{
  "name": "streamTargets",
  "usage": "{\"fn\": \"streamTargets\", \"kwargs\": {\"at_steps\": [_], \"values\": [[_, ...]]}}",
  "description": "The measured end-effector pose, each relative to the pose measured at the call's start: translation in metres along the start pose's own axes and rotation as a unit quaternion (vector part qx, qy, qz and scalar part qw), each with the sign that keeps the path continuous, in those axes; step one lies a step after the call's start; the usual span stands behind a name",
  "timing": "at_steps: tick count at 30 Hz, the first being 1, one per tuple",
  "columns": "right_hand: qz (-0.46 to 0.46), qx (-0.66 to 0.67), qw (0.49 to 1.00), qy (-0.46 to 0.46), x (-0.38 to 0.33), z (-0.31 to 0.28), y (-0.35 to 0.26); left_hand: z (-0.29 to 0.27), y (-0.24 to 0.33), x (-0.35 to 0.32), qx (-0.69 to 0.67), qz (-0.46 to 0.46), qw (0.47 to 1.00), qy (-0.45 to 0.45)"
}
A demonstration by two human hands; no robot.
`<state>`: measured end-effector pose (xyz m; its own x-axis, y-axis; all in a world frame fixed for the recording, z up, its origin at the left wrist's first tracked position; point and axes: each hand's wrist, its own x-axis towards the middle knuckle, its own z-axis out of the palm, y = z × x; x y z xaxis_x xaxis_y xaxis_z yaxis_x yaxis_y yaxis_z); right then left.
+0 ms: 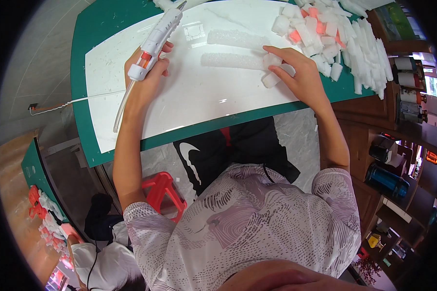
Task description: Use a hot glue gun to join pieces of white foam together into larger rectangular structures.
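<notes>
My left hand [149, 80] is closed round a white hot glue gun [164, 31] with an orange trigger. Its nozzle points up and away, and a clear glue stick [121, 111] trails from its back along my forearm. My right hand [303, 75] has thumb and index finger on either side of a small white foam block [271, 60] at the right end of a foam strip [230, 60]. Under the thumb lies another small foam block [272, 80]. Just beyond, a second foam strip [238, 38] lies roughly parallel.
A white board [189, 102] covers most of the green table [82, 140]. White and pink foam pieces [320, 29] are heaped at the far right. A power cord [73, 101] runs off leftward. Below stands a red stool [162, 196]; another person [102, 264] works at lower left.
</notes>
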<state>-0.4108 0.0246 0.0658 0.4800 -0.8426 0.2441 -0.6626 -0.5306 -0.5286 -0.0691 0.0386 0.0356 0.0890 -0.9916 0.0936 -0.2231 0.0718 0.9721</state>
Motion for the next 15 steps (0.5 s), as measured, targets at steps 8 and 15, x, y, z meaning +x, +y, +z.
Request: {"fn": "streamTargets", "kwargs": {"at_steps": [8, 15], "values": [[-0.003, -0.01, 1.0, 0.003, -0.0008, 0.002, 0.0013, 0.0012, -0.0003, 0.0003, 0.002, -0.001, 1.0, 0.002], [-0.011, -0.02, 1.0, -0.006, 0.0006, 0.0019, 0.0022, -0.0005, -0.002, 0.0004, -0.005, 0.012, 1.0, -0.005]]}}
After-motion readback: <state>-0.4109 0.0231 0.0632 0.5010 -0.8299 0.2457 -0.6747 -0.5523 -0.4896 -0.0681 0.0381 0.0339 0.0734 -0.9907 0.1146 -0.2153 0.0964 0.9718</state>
